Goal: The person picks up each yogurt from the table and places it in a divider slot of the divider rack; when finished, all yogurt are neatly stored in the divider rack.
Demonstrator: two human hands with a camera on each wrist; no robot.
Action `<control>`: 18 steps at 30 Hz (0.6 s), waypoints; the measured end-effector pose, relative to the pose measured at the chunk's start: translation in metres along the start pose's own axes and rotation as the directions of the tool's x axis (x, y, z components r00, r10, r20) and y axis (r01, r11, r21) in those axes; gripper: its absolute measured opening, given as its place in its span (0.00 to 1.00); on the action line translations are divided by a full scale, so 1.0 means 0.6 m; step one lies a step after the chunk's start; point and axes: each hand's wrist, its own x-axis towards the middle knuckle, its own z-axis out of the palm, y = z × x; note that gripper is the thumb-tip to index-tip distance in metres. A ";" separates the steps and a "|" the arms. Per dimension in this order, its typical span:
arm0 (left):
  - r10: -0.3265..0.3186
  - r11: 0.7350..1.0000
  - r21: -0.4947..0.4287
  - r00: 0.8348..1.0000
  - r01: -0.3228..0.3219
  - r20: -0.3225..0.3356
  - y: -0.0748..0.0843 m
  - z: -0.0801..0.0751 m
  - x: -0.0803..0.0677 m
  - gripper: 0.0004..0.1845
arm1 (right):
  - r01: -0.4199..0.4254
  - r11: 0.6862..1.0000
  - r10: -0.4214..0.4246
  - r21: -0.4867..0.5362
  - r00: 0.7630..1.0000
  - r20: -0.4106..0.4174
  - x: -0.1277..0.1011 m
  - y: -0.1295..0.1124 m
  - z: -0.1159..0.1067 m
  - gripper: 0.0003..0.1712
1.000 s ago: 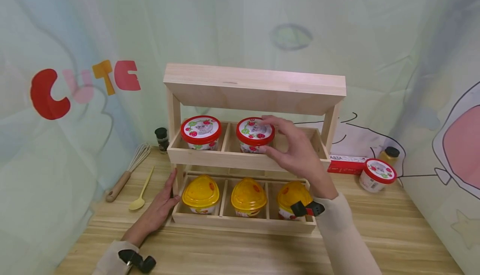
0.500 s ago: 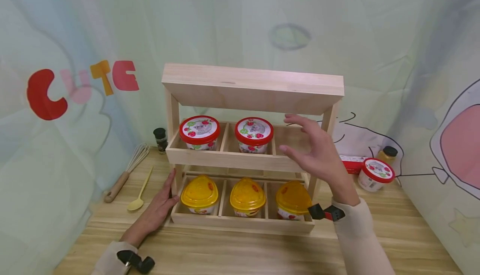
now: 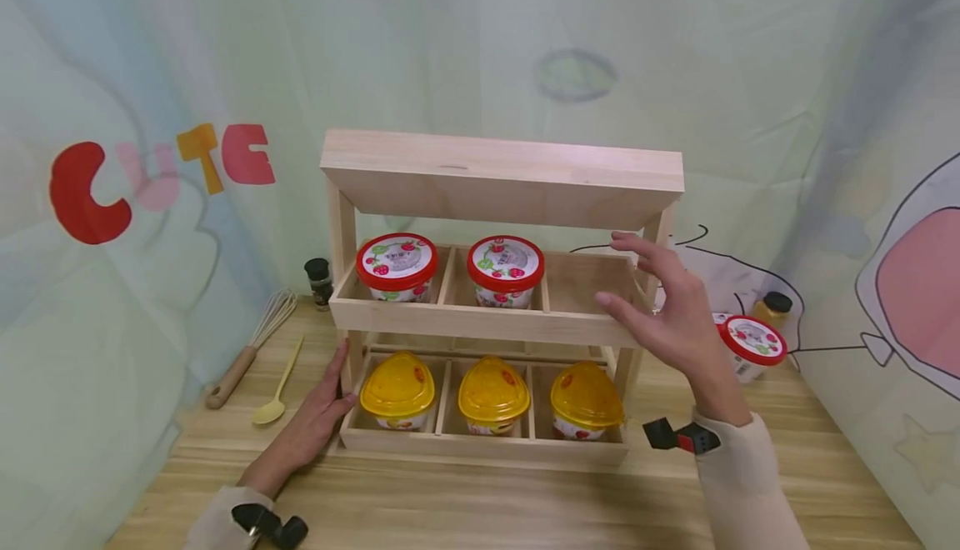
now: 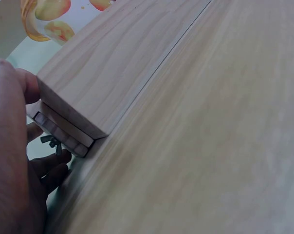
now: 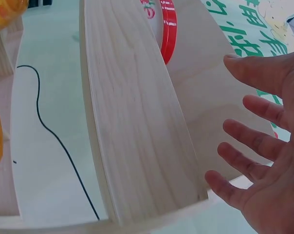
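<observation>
So left hand [image 3: 311,425] lies flat against the wooden rack's [image 3: 480,321] bottom left corner, two red-lid tubs sit up top, and right hand [image 3: 675,321] hovers empty with fingers spread beside the vacant third slot, so grabbing the spare tub [image 3: 750,348] looks next.

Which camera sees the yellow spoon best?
The head view: the whole yellow spoon lies on the table beside the whisk. Neither wrist view shows it; they show mostly wood and the hands.
</observation>
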 end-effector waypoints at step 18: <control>-0.018 1.000 0.004 1.000 0.018 0.005 0.000 0.000 0.000 0.45 | -0.074 0.997 0.071 -0.021 0.991 -0.113 -0.035 0.037 -0.033 0.39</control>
